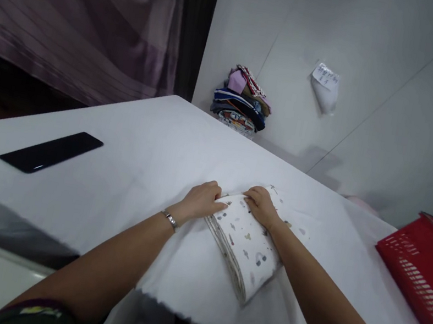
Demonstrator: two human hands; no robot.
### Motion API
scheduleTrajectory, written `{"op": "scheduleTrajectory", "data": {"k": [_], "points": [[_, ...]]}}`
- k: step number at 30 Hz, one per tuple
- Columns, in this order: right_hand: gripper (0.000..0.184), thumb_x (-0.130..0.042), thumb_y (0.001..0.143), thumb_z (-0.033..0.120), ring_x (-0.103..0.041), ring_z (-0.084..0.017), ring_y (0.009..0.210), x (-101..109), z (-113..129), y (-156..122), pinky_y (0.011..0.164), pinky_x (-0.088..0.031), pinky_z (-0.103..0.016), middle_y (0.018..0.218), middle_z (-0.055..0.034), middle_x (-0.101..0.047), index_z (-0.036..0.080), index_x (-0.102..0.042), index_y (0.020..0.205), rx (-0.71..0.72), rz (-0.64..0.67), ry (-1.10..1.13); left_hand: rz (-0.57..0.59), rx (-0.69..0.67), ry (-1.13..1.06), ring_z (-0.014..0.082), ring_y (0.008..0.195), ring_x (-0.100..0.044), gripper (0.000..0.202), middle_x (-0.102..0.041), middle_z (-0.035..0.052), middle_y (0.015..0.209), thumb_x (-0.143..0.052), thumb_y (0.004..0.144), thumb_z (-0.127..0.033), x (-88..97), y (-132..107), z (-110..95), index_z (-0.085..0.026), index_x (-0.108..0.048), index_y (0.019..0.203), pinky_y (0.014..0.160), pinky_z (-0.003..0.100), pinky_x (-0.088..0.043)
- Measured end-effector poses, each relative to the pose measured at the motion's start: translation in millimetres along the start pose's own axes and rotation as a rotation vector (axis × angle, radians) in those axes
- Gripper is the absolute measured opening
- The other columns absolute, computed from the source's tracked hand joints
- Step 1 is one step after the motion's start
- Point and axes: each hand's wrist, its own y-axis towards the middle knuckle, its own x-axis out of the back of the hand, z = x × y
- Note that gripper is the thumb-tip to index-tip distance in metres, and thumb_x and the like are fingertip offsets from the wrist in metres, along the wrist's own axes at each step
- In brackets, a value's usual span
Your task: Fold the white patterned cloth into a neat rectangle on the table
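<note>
A folded white cloth [246,242] with a small print of rainbows, plants and other figures lies in several layers near the table's front edge. My left hand [202,199] is closed on its far left corner, thumb on top and fingers curled round the edge. Over the far edge, my right hand [261,206] has its fingers bent down onto the cloth, gripping the fabric there. More of the same printed fabric [297,229] shows beyond my right wrist.
A white-covered table [152,145] carries a black flat slab [51,151] at left and a red perforated basket [427,272] at right. Folded fabrics [242,99] are stacked beyond the far edge. A labelled plastic packet [325,89] is farther back; a pink curtain [100,13] hangs at left.
</note>
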Motion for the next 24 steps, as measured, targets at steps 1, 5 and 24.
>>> {"op": "scheduleTrajectory", "data": {"k": [1,5,24], "points": [[0.018,-0.048,0.084,0.020,-0.053,-0.020,0.090,1.0,0.6,2.0,0.088,-0.039,-0.038,0.090,-0.0073,-0.062,0.018,-0.064,0.092,-0.003,0.005,0.009,-0.001,-0.010,-0.001,0.0141,0.072,-0.052,0.025,-0.056,0.0007,0.087,-0.053,0.076,-0.044,-0.7,0.2,0.1,-0.020,-0.054,0.072,0.060,0.026,-0.036],[0.015,-0.047,0.083,0.018,-0.054,-0.020,0.089,-1.0,2.7,11.1,0.087,-0.038,-0.037,0.090,-0.0067,-0.063,0.018,-0.061,0.090,-0.071,0.005,0.046,-0.031,0.038,-0.016,0.0147,0.071,-0.053,0.024,-0.057,0.0016,0.084,-0.047,0.079,-0.042,-3.6,2.0,1.9,-0.020,-0.052,0.071,0.059,0.027,-0.035],[0.033,-0.042,0.087,0.027,-0.044,-0.025,0.120,0.4,22.3,7.0,0.100,-0.032,-0.045,0.123,-0.0105,-0.056,0.018,-0.056,0.116,-0.189,-0.011,0.004,-0.002,0.212,-0.101,0.0163,0.071,-0.057,0.021,-0.065,-0.0008,0.079,-0.047,0.079,-0.042,-8.7,5.3,7.1,-0.024,-0.055,0.081,0.058,0.026,-0.035]]}}
